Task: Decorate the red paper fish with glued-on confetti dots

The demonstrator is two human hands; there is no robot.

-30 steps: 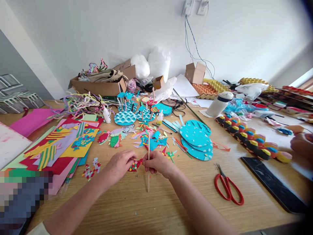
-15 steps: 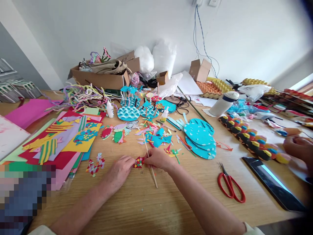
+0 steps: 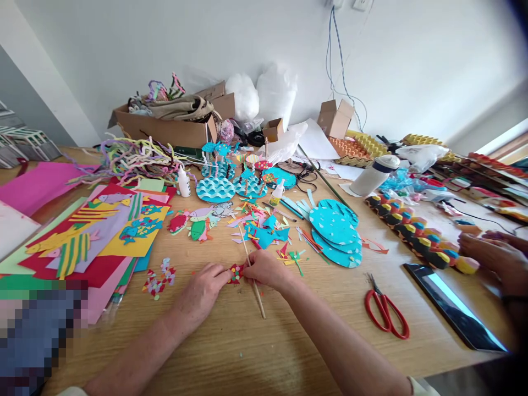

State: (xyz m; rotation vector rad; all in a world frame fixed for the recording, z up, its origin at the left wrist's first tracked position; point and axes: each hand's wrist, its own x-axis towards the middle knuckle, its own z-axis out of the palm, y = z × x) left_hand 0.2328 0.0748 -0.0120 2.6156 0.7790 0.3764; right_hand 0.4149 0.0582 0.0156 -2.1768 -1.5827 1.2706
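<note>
A small red paper fish (image 3: pixel 235 273) covered in coloured dots lies on the table between my hands. My left hand (image 3: pixel 206 289) has its fingertips closed on the fish's left end. At the fish's right end, my right hand (image 3: pixel 266 268) is closed, with a thin wooden stick (image 3: pixel 259 301) running slantwise through its grip; its fingertips touch the fish. Tiny coloured paper bits (image 3: pixel 159 278) are scattered left of my hands. Beyond them lie more paper fish (image 3: pixel 200 228) and a heap of paper scraps (image 3: pixel 268 231).
Red-handled scissors (image 3: pixel 386 311) and a black tablet (image 3: pixel 454 308) lie to the right, near another person's hands (image 3: pixel 490 253). Blue paper discs (image 3: pixel 336 236), glue bottles (image 3: pixel 183 182), and finished blue fish models (image 3: pixel 215 190) stand farther back. Stacked coloured paper (image 3: pixel 99 275) covers the left side.
My left fingers have shifted slightly right along the fish. The view has moved a little, and the other person's hands have come further into sight at the right.
</note>
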